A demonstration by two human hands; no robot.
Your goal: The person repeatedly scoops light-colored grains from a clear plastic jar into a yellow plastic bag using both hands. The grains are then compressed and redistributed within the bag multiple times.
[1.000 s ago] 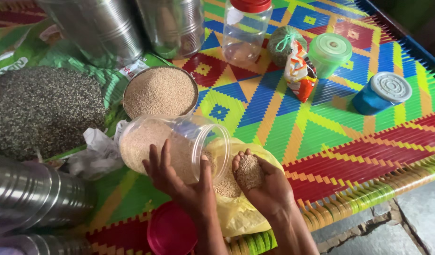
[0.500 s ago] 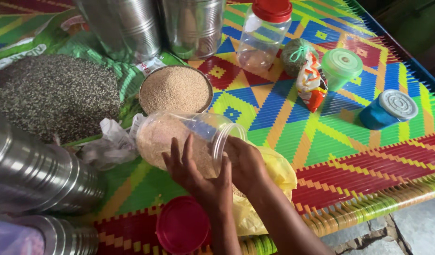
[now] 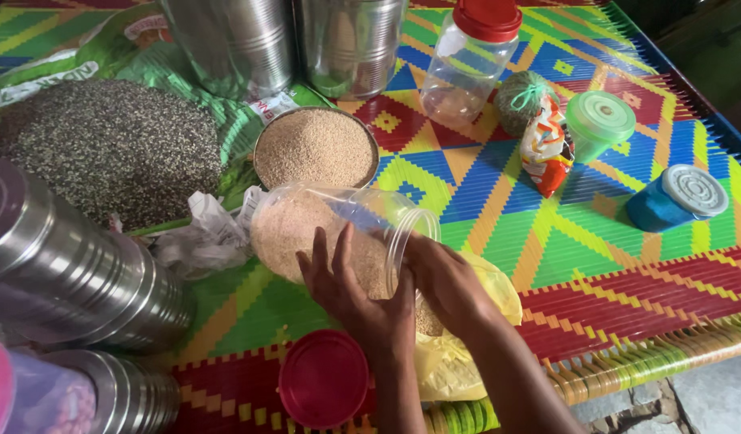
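My left hand (image 3: pixel 354 293) grips a clear plastic jar (image 3: pixel 322 237) lying tilted on its side and partly filled with pale tan grain. Palm down at the jar's open mouth, my right hand (image 3: pixel 447 281) hides whatever its fingers hold. It rests over a yellow plastic bag (image 3: pixel 467 354) that holds more of the same grain. A red round lid (image 3: pixel 324 378) lies just in front of my left wrist. Behind the jar stands a round steel bowl (image 3: pixel 316 149) full of the tan grain.
A heap of dark seeds (image 3: pixel 105 149) lies on a green sack at left. Steel canisters (image 3: pixel 73 273) crowd the left edge, two more (image 3: pixel 290 40) at the back. A red-capped bottle (image 3: pixel 471 60), snack packet (image 3: pixel 545 145), green tub (image 3: pixel 599 124) and blue tub (image 3: pixel 676 197) stand on the woven mat.
My right hand, which held a cupped heap of grain palm up, has turned over at the jar's mouth and the grain is hidden. The view has shifted a little.
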